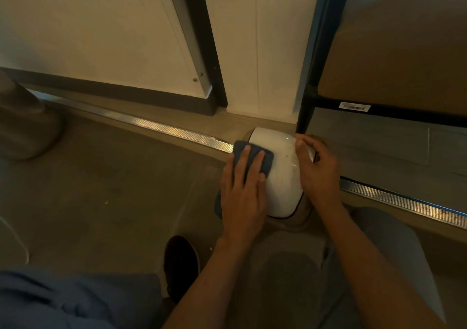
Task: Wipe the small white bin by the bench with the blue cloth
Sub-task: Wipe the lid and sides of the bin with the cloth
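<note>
The small white bin (280, 169) stands on the floor at the foot of the bench, its rounded lid facing up with small specks on it. A folded blue cloth (252, 157) lies against the lid's left side. My left hand (243, 194) presses flat on the cloth, fingers spread over it. On the lid's right edge, my right hand (316, 169) grips the bin with curled fingers. The bin's lower body is mostly hidden under the lid and my hands.
A black-framed bench (389, 76) with a tan seat rises at right. A metal floor strip (156, 126) runs diagonally behind the bin. White wall panels stand behind. My dark shoe (180, 263) and blue-clad knee (75, 301) are at the bottom left.
</note>
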A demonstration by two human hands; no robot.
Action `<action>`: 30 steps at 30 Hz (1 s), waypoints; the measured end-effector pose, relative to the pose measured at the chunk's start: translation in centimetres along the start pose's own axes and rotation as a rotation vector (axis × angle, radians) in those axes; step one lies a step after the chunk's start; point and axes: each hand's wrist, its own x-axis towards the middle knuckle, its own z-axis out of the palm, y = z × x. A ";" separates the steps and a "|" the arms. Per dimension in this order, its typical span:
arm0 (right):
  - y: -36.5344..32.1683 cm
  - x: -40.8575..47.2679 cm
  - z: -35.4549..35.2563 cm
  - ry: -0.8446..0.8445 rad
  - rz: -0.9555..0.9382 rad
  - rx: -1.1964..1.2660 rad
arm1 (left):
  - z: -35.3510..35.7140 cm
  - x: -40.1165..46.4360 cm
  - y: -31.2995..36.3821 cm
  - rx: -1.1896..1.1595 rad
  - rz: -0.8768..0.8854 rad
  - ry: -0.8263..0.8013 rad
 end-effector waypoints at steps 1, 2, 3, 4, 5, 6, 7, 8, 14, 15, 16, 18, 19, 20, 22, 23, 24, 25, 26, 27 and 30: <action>-0.1 0.0 0.0 -0.006 0.005 0.000 | -0.1 -0.2 -0.4 -0.078 -0.045 -0.004; -0.1 -0.1 0.0 -0.008 0.009 -0.002 | -0.3 0.0 -0.6 -0.153 -0.083 -0.011; -0.2 0.0 -0.1 -0.009 0.009 -0.003 | -0.3 0.4 -0.8 -0.215 -0.116 -0.015; -0.2 0.0 0.0 -0.008 0.005 -0.007 | -0.6 1.1 -0.7 -0.266 -0.158 -0.015; -0.2 0.0 -0.1 -0.006 -0.001 -0.010 | -0.7 2.0 -0.7 -0.312 -0.213 -0.018; -0.2 0.0 -0.1 -0.005 -0.006 -0.009 | -0.9 3.1 -0.6 -0.349 -0.270 -0.026; -0.2 0.0 0.0 -0.006 -0.007 -0.007 | -1.2 4.3 -0.6 -0.375 -0.321 -0.044; -0.1 0.0 0.0 -0.006 -0.003 -0.008 | -1.5 5.6 -0.5 -0.390 -0.346 -0.070; -0.2 0.1 -0.1 -0.026 0.035 -0.031 | -1.6 12.8 1.5 -0.158 -0.228 -0.309; -0.1 0.1 -0.1 -0.024 0.028 -0.041 | -1.3 13.3 2.0 -0.092 -0.184 -0.329; -0.1 0.1 -0.2 -0.019 0.023 -0.047 | -1.0 13.3 2.3 -0.027 -0.130 -0.329; -0.1 0.1 -0.1 -0.006 0.018 -0.045 | -0.5 12.3 2.7 0.073 -0.001 -0.273; -0.2 0.1 -0.1 -0.001 0.015 -0.043 | -0.4 11.2 2.6 0.110 0.066 -0.239; -0.3 0.1 0.0 0.003 0.006 -0.045 | -0.5 9.9 2.5 0.139 0.123 -0.208; -0.2 0.1 0.0 0.013 -0.018 -0.046 | -0.6 7.1 1.8 0.160 0.203 -0.172; -0.2 0.1 0.0 0.015 -0.027 -0.043 | -0.7 5.8 1.2 0.154 0.224 -0.169; -0.1 0.1 0.0 0.012 -0.031 -0.039 | -0.9 4.8 0.4 0.142 0.232 -0.175; 0.0 0.1 0.0 0.006 -0.028 -0.037 | -1.2 4.2 -0.3 0.122 0.228 -0.179; 0.1 0.1 0.0 -0.004 -0.019 -0.037 | -1.5 4.1 -0.9 0.080 0.208 -0.182; 0.1 0.1 0.0 -0.015 -0.003 -0.034 | -1.8 4.5 -1.2 0.015 0.168 -0.184; 0.0 0.1 0.1 -0.012 0.025 -0.008 | -2.3 7.8 -0.7 -0.157 -0.004 -0.206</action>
